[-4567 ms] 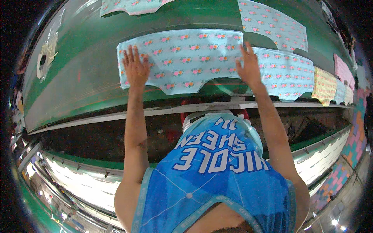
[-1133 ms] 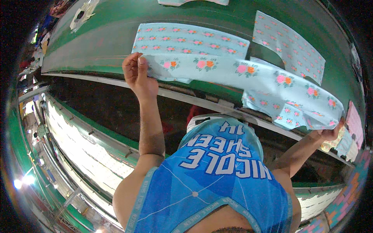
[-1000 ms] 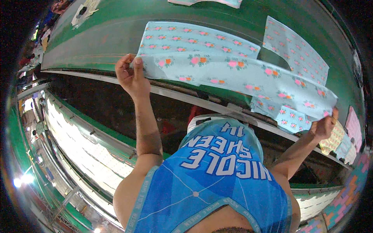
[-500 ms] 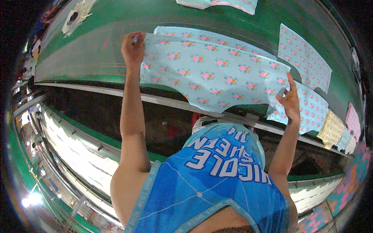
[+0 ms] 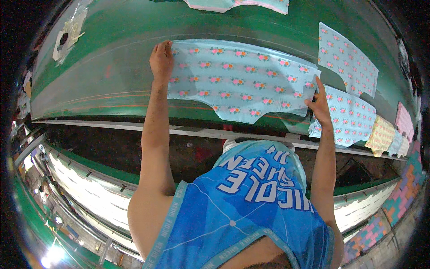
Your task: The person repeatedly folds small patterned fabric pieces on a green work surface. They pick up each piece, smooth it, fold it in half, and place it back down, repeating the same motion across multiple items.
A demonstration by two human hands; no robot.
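Observation:
A light-blue fabric piece (image 5: pixel 233 80) with pink and orange flowers is stretched between my hands over the green table. It has a straight far edge and a curved, cut-in near edge. My left hand (image 5: pixel 162 62) pinches its far left corner, fingers closed. At the right end, my right hand (image 5: pixel 320 107) holds the edge between thumb and fingers, with the index finger stretched along it toward the far corner. Beneath it lies another light-blue piece, mostly covered; only a thin strip shows along the far edge.
On the green table (image 5: pixel 112 71), a matching flowered piece (image 5: pixel 347 58) lies at the far right. A flowered stack (image 5: pixel 349 116) sits beside my right hand, with yellow (image 5: pixel 380 134) and pink (image 5: pixel 404 123) pieces beyond. Another cloth (image 5: pixel 242 3) lies at the far edge. A pale rail (image 5: pixel 112 127) borders the table.
Both hands have brought the fabric piece away from me and down onto the piece beneath. Its near edge, which hung over the rail, now lies on the table, and the far edges nearly line up.

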